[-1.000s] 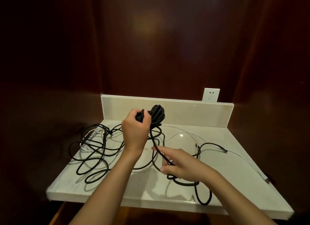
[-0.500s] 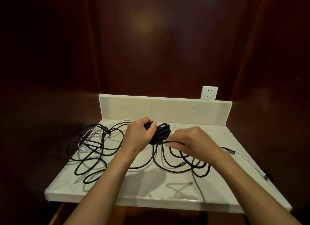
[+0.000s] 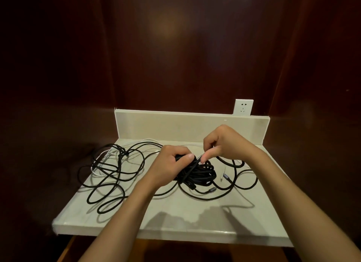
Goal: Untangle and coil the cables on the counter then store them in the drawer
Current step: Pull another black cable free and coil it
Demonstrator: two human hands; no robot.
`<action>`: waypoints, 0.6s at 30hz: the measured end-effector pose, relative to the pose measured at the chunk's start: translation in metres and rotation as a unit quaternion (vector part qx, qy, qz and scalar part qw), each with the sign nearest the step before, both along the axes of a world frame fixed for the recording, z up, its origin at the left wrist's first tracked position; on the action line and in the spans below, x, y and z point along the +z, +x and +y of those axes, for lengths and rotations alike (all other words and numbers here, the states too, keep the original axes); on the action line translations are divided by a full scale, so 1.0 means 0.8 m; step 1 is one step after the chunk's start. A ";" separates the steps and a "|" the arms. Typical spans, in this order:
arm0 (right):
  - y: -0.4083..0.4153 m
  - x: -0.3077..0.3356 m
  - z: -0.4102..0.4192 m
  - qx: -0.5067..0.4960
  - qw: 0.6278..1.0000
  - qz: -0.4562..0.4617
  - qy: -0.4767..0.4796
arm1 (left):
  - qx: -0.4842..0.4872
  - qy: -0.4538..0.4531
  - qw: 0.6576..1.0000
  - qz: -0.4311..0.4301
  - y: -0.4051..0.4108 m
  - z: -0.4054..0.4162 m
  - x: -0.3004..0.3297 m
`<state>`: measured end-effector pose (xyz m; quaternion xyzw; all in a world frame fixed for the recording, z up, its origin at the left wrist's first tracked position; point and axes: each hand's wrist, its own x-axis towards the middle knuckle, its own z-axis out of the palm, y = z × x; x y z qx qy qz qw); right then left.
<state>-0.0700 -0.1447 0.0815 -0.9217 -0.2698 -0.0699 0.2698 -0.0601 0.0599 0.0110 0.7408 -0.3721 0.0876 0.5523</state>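
- loose black cable loops sprawl left of centre on the counter, white cable mixed in
- left hand clamped round the black coil, mid-frame
- right hand pinching a strand right above it
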 end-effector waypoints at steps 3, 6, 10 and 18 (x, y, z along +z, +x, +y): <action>0.008 -0.009 0.002 0.044 0.995 0.073 0.061 | -0.024 0.015 1.000 -0.010 -0.003 0.000 0.000; 0.012 -0.020 0.001 0.064 0.988 0.109 0.089 | -0.036 0.024 0.999 0.003 -0.006 0.001 -0.001; 0.010 -0.028 -0.003 0.082 0.978 0.161 0.107 | -0.052 0.024 0.998 0.004 -0.006 0.004 -0.006; 0.008 -0.030 -0.029 0.098 0.908 0.347 0.216 | 0.023 0.115 0.993 -0.023 0.005 0.015 -0.010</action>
